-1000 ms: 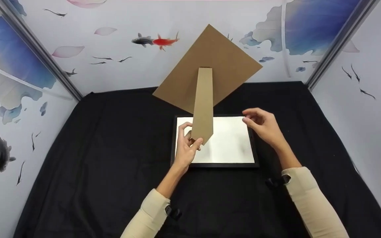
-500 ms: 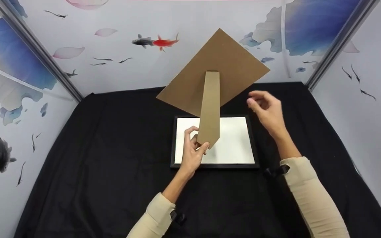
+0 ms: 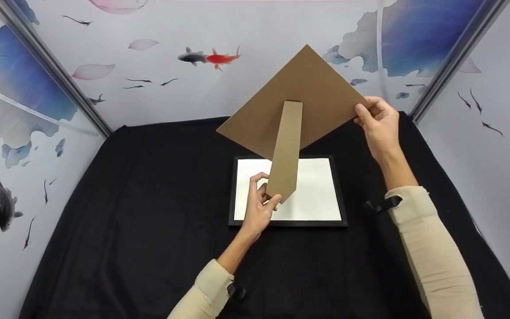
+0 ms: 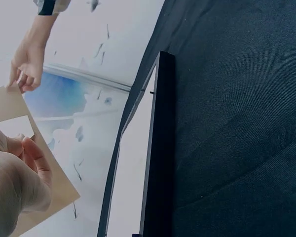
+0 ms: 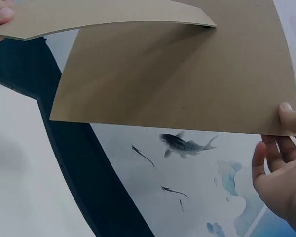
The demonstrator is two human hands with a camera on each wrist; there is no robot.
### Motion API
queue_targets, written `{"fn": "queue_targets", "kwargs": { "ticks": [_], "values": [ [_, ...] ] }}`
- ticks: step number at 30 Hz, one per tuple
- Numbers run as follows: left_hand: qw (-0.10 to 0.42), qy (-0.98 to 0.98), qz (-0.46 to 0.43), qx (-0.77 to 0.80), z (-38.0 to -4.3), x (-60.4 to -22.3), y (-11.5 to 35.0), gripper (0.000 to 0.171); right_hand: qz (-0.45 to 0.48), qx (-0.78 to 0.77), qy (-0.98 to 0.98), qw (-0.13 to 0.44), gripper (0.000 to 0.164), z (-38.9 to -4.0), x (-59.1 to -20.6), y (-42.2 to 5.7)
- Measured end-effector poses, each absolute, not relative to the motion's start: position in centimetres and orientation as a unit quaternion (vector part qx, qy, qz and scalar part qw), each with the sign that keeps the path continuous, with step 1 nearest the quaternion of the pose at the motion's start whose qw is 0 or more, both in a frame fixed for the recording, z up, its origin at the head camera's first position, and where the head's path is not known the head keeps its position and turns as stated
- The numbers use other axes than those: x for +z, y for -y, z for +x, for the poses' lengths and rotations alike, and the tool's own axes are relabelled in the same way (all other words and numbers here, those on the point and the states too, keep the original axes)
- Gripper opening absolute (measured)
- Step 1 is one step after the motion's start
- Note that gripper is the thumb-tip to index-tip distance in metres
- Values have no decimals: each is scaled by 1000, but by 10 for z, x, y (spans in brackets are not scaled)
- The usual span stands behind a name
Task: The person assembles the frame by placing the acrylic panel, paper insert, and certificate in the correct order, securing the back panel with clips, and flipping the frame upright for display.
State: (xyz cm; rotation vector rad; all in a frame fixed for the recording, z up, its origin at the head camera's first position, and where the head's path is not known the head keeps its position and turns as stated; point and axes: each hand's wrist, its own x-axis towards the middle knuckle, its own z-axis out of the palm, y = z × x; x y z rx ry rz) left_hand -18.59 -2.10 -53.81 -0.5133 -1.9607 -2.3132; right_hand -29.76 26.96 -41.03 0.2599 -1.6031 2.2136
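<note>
Head view: brown board (image 3: 326,88), plain, flat, turned cornerwise, held up between the fingers. Left hand (image 3: 258,215): fingers pinch the tip of its tan stand (image 3: 287,146); right hand (image 3: 381,128): fingers pinch its right corner. Beneath the left fingers: black frame (image 3: 299,223) around white panel (image 3: 317,190), partly hidden by stand and hand, on black-covered table (image 3: 157,199). Beyond right fingers: printed wall (image 3: 148,102).

A black cloth (image 3: 157,195), its weave and shallow creases visible up close, covers the table (image 3: 104,266) from side to side. A dark rectangular frame (image 3: 288,223) lies flat near the middle of it, the rim surrounding a bright white panel (image 3: 319,190) that faces upward.
</note>
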Motion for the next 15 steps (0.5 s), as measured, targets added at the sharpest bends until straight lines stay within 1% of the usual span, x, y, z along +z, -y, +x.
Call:
{"fn": "queue_targets", "kwargs": {
  "ticks": [5, 8, 15],
  "values": [
    [25, 635, -169, -754, -190, -540, 21, 55, 69, 758, 590, 268, 10, -298, -413, -269],
    [19, 636, -171, -752, -193, -540, 23, 56, 51, 756, 586, 286, 8, -297, -414, -269],
    [-11, 652, -174, -738, -199, -541, 33, 54, 10, 757, 578, 304, 7, -293, -418, -268]
  ]
}}
